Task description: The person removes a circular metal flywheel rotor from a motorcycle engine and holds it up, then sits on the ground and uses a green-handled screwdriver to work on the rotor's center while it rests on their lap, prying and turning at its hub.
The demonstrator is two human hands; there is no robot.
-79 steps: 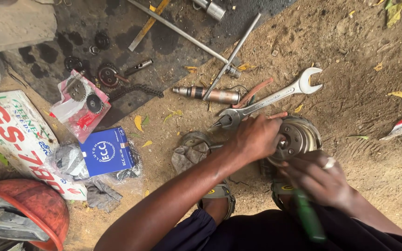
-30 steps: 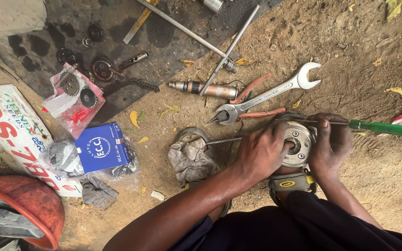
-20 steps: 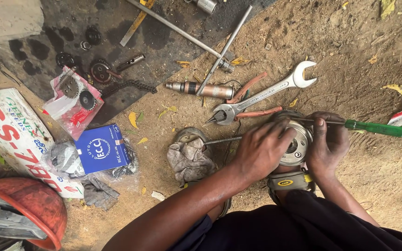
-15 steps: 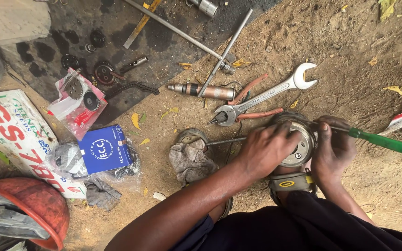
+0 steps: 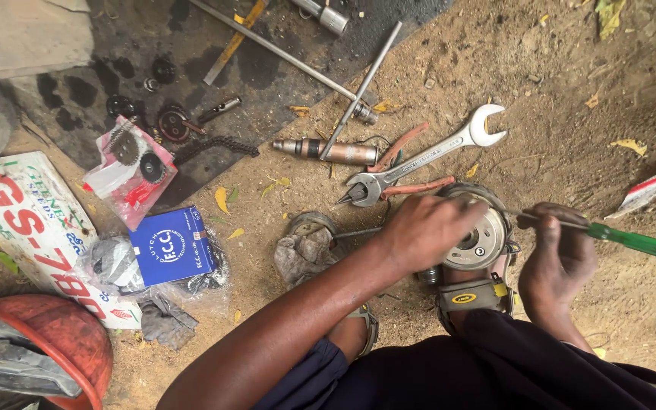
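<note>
A round metal hub-like part (image 5: 486, 241) lies on the dirt between my feet. My left hand (image 5: 428, 228) is clamped over its left rim and holds it down. To the right of the part, my right hand (image 5: 561, 257) grips a screwdriver with a green handle (image 5: 641, 244). Its thin shaft (image 5: 527, 216) points left and reaches the part's upper right edge. A sandalled foot (image 5: 471, 293) sits just below the part.
A large open-ended spanner (image 5: 428, 155), red-handled pliers (image 5: 390, 185), a metal cylinder (image 5: 329, 150) and long rods (image 5: 282, 52) lie beyond the part. A grey rag (image 5: 302, 255), a blue box (image 5: 173, 244), a packet of gears (image 5: 134, 162), a white board (image 5: 30, 228) and a red rounded shell (image 5: 48, 346) are at the left.
My right hand has come up from my lap to the part's right side with the screwdriver, then drawn slightly right as the handle dipped. My left hand stays on the part.
</note>
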